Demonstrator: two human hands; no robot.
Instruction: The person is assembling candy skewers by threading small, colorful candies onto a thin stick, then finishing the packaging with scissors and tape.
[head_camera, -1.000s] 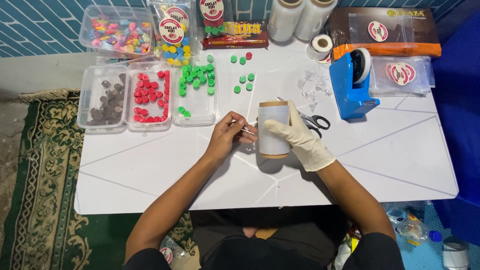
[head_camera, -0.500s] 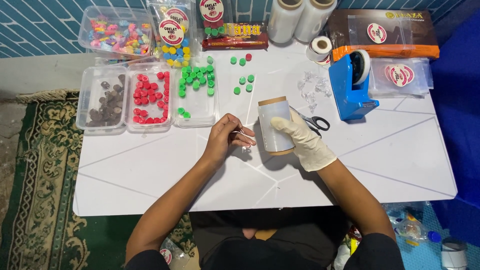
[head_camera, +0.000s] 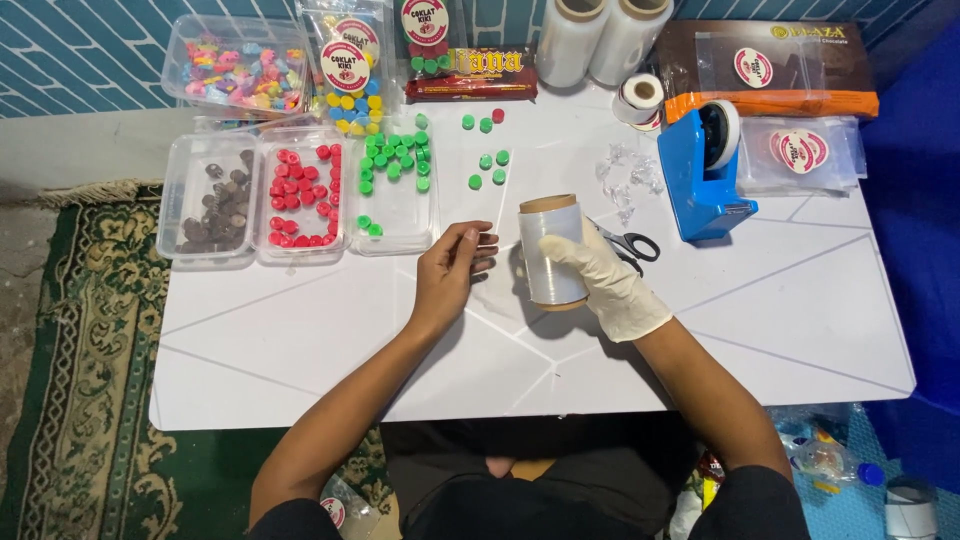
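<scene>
left hand: bare, fingers loosely curled with the tips together, looks like it's pinching the clear loose end of film coming off the roll. Hard to see the film itself, it's see-through.
right hand: in a white glove, wrapped around the side of the roll of cling film, thumb on the front. Firm grip, fingers closed round it.
roll of cling film: standing upright on the white counter, about mid-counter, brown cardboard core showing on top.
scissors: lying just behind the gloved hand, partly hidden by it.
tape dispenser: blue, one, right of the roll, near the scissors.
trays: three clear ones side by side on the left. Brown pieces, red pieces, green pieces.
loose pieces: scattered on the counter between the green tray and the roll, I count around six green and one red.
spare film rolls: two, at the back edge.
small tape roll: one that I can make out, beside the dispenser.
tub of mixed colourful candy: one, back left corner.
crumpled clear scraps: small heap just left of the dispenser.
flat bags with round stickers: behind the dispenser, can't count them for sure.
rug: green patterned, on the floor to the left.
</scene>
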